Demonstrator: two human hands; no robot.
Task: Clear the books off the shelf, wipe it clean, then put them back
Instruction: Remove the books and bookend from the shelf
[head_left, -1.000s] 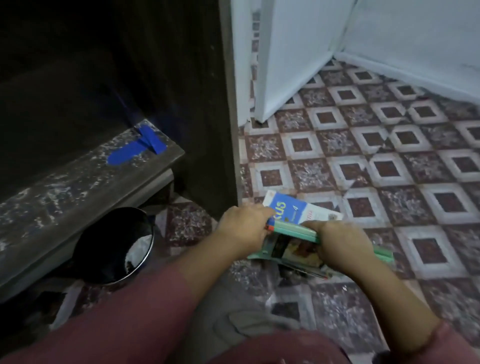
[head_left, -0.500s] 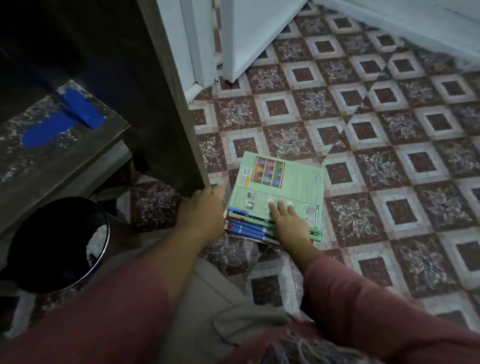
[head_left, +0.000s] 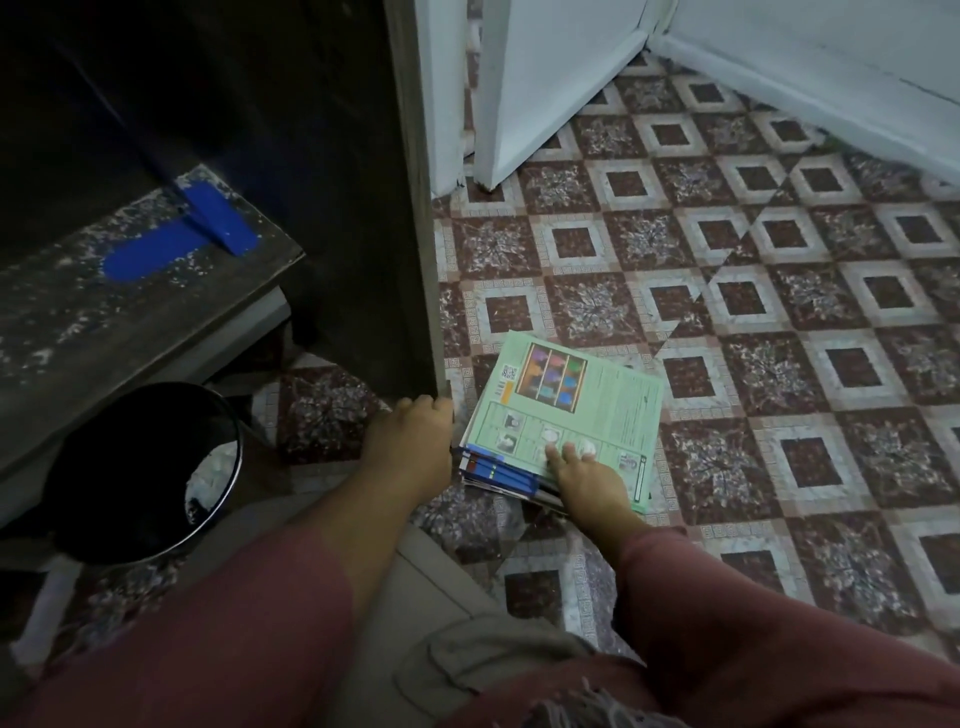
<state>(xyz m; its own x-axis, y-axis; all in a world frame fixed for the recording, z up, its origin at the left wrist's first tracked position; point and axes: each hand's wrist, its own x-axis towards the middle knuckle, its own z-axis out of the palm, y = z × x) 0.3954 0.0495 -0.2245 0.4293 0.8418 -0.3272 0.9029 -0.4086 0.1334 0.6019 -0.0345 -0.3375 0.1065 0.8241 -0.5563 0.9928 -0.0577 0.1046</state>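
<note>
A stack of books (head_left: 597, 395) with a pale green cover on top lies on the patterned floor, beside the shelf unit's dark side panel (head_left: 410, 208). My left hand (head_left: 410, 447) sits against the stack's left edge, its fingers curled around that edge. My right hand (head_left: 582, 473) rests on the near part of the green cover, fingers straight and pressing down. The shelf board (head_left: 104, 322) is at the left, dark and speckled, with blue tape (head_left: 197, 228) on it and no books on the visible part.
A black round bin (head_left: 145, 467) stands on the floor under the shelf board, left of my left arm. A white door (head_left: 550, 83) stands ajar behind the stack, and a white wall runs along the upper right. Tiled floor (head_left: 779, 364) extends to the right.
One second ago both hands held the books above the floor. The stack now lies flat on the floor, with my right hand flat on top and my left hand at its side.
</note>
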